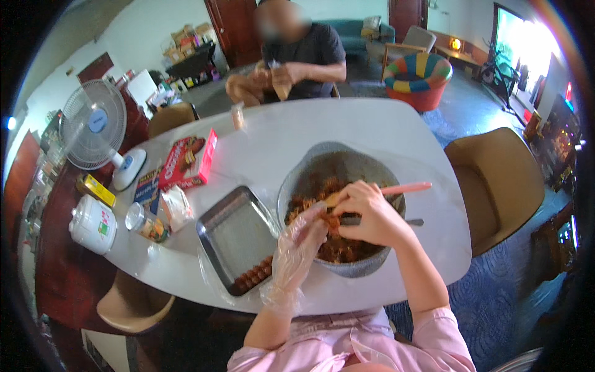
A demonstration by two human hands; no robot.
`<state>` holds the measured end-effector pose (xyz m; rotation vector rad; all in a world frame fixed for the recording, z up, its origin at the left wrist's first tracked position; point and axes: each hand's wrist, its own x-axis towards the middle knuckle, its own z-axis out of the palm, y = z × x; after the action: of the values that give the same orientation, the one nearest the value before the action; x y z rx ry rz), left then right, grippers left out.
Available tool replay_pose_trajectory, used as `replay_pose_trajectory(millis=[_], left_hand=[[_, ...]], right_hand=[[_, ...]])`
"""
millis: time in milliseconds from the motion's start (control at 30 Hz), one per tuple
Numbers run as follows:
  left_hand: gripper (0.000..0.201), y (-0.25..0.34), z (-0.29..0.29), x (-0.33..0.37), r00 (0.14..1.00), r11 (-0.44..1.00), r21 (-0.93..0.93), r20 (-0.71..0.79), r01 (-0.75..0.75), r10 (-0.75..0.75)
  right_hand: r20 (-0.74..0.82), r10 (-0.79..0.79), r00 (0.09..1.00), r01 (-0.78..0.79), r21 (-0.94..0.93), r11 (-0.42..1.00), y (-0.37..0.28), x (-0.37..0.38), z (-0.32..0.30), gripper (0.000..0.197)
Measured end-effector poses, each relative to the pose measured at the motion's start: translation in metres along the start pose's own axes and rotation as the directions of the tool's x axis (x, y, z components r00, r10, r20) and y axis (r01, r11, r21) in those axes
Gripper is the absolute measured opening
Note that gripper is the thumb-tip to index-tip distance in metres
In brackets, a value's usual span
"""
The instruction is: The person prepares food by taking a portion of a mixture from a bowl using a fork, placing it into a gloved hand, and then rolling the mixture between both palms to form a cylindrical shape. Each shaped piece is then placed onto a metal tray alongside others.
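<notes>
A wide grey bowl (pixel 310 170) with a speckled, stone-like wall sits at centre frame on the smooth white oval worktop (pixel 372 127). It holds a lumpy reddish-brown mix (pixel 338 248).

The left hand (pixel 297 239), in a thin, crinkled clear plastic glove, reaches in over the bowl's lower left rim, its fingers curled around a small lump of mix. The right hand (pixel 365 214) is bare and closed on a pink spoon (pixel 406 188), whose slim handle points to the right across the rim. The two hands meet over the middle of the bowl, fingertips touching at the lump.

Left of the bowl, just beside it, lies a shiny rectangular metal tray (pixel 232 232); a row of small brown rolled pieces (pixel 254 276) lines its lower edge. Further left are a red carton (pixel 189 160) and a glass jar (pixel 145 223). At the top of the frame another person's hands (pixel 276 77) work at the far edge of the worktop.
</notes>
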<state>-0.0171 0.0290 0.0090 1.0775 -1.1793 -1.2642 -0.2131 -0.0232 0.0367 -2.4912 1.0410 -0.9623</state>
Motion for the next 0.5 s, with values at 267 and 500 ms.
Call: replay_pose_trajectory(millis=[267, 500], left_hand=[[0.033, -0.0048, -0.0038, -0.0014, 0.994, 0.990, -0.133, 0.112, 0.035, -0.020], [0.040, -0.0024, -0.0020, -0.0003, 0.994, 0.989, -0.140, 0.103, 0.038, -0.023]], right_hand=[[0.014, 0.044, 0.999, -0.044, 0.025, 0.999, -0.0046, -0.0034, 0.0009, 0.020], [-0.015, 0.024, 1.000, -0.023, 0.061, 0.998, -0.0044, -0.0010, 0.0026, 0.021]])
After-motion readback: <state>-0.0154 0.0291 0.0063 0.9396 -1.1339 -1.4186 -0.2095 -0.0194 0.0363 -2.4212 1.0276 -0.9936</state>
